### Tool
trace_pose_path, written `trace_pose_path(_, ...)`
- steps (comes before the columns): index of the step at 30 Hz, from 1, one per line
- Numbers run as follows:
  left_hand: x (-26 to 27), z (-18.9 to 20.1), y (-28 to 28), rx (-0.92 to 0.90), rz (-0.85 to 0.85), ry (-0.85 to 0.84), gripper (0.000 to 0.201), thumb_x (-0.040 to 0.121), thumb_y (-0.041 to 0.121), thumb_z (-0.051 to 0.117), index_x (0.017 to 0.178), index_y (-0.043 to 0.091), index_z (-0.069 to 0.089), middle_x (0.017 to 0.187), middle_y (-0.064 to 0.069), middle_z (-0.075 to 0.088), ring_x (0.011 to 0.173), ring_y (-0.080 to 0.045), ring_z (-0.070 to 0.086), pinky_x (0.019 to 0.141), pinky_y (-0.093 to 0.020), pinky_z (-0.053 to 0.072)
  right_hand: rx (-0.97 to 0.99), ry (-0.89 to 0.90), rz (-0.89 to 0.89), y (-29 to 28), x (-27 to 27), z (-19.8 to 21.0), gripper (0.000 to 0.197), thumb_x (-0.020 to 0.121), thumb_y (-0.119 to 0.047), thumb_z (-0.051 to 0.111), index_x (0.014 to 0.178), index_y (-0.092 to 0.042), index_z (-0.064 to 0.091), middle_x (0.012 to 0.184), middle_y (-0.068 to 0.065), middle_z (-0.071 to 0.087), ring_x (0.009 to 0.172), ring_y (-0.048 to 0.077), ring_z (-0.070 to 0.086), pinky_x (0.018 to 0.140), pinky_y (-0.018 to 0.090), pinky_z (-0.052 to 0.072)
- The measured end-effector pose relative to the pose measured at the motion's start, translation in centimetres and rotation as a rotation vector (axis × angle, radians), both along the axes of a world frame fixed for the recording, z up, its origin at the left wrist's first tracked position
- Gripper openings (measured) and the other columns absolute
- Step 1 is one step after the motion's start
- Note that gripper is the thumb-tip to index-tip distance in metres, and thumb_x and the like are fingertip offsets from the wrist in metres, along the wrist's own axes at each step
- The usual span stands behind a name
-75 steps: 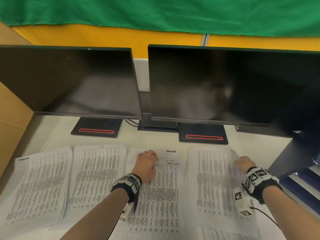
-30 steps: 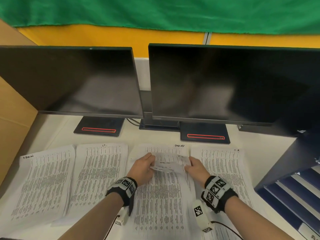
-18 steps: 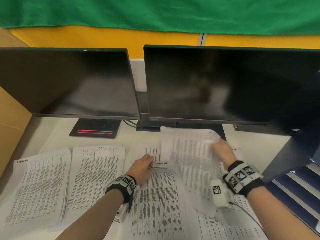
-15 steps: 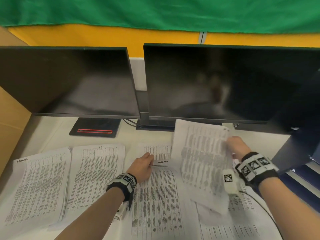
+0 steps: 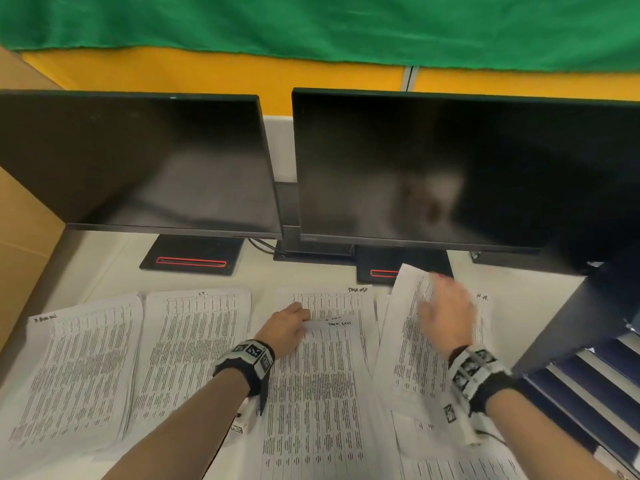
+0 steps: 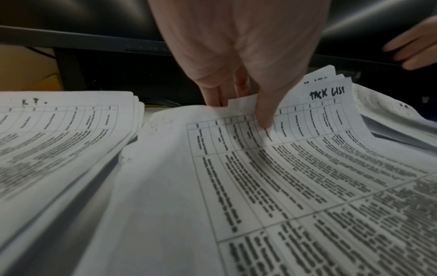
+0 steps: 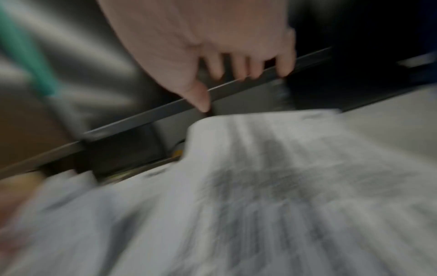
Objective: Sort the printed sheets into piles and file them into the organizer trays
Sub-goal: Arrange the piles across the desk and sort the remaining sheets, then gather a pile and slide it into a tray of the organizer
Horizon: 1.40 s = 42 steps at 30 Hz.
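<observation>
Four piles of printed sheets lie side by side on the desk. My left hand (image 5: 289, 325) pinches the top edge of the "TASK LIST" pile (image 5: 322, 393); in the left wrist view the left hand (image 6: 243, 112) has its thumb on the top sheet (image 6: 295, 149) and its fingers behind the lifted edge. My right hand (image 5: 446, 317), blurred, hovers with loose fingers over a single sheet (image 5: 412, 341) lying askew on the rightmost pile. In the right wrist view the right hand (image 7: 236, 84) holds nothing, and the sheet (image 7: 272, 168) lies below it.
Two dark monitors (image 5: 156, 161) (image 5: 433, 168) stand close behind the piles on black bases. A dark blue organizer (image 5: 568, 323) with slanted trays (image 5: 588, 393) stands at the right. Two more piles (image 5: 76, 368) (image 5: 194, 348) lie at the left, beside a brown partition.
My right hand lifted a sheet off the task list pile, swung it right, laid it on the rightmost pile and let go. The left hand kept its pinch.
</observation>
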<state>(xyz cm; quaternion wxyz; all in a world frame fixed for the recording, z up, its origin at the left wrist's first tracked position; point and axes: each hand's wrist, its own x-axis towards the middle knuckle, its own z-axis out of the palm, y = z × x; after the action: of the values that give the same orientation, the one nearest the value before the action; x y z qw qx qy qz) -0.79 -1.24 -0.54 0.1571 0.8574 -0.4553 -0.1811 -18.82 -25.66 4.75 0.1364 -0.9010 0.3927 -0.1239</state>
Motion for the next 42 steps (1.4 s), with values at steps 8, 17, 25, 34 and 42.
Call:
trace_pose_path(8, 0.7, 1.1, -1.0, 0.043, 0.218, 0.199, 0.031, 0.079, 0.017, 0.067, 0.063, 0.024, 0.041, 0.072, 0.007, 0.048, 0.067, -0.011, 0.045, 0.06, -0.022, 0.037, 0.325, 0.327, 0.367, 7.6, 2.7, -3.1, 0.028, 0.08, -0.053, 0.056, 0.087, -0.026, 0.056, 0.11, -0.004, 0.045, 0.106, 0.016, 0.036, 0.087, 0.038, 0.026)
trace_pose_path(17, 2.6, 1.5, -3.7, -0.027, 0.247, 0.14, 0.029, 0.078, 0.006, 0.063, 0.085, 0.026, 0.042, 0.094, 0.003, 0.046, 0.078, -0.016, 0.051, 0.069, -0.029, 0.048, 0.37, 0.44, 0.329, 8.4, 2.0, -3.7, 0.055, 0.086, -0.036, 0.054, 0.135, -0.022, 0.035, 0.129, 0.0, 0.045, 0.122, 0.022, 0.041, 0.103, 0.046, 0.025)
trace_pose_path(25, 4.2, 0.0, -6.1, 0.272, 0.074, 0.124, 0.083, 0.077, -0.003, 0.063, 0.145, 0.02, 0.022, 0.144, -0.007, 0.029, 0.119, -0.031, 0.051, 0.098, -0.04, 0.048, 0.427, 0.426, 0.351, 9.6, -2.3, -4.4, 0.097, 0.076, 0.012, 0.051, 0.15, -0.03, 0.004, 0.159, 0.006, -0.009, 0.146, 0.03, 0.009, 0.117, 0.04, 0.02)
trace_pose_path(34, 2.4, 5.0, -5.5, 0.194, 0.085, -0.113, 0.028, 0.092, 0.011, 0.047, 0.119, 0.011, 0.056, 0.118, -0.01, 0.058, 0.108, -0.026, 0.056, 0.095, -0.034, 0.046, 0.573, 0.203, 0.306, 7.4, -3.0, -2.7, 0.085, 0.086, -0.039, 0.06, 0.151, -0.029, 0.005, 0.152, 0.003, 0.022, 0.132, 0.02, 0.039, 0.108, 0.032, 0.035)
trace_pose_path(42, 0.7, 16.8, -4.6, -0.114, -0.025, -0.232, 0.018, 0.091, 0.019, 0.052, 0.105, 0.015, 0.062, 0.107, -0.004, 0.06, 0.101, -0.022, 0.058, 0.088, -0.032, 0.044, 1.098, -0.497, 0.085, 5.9, 3.3, 3.3, 0.061, 0.074, -0.008, 0.078, 0.119, -0.024, 0.04, 0.115, -0.007, 0.06, 0.1, 0.009, 0.061, 0.075, 0.019, 0.05)
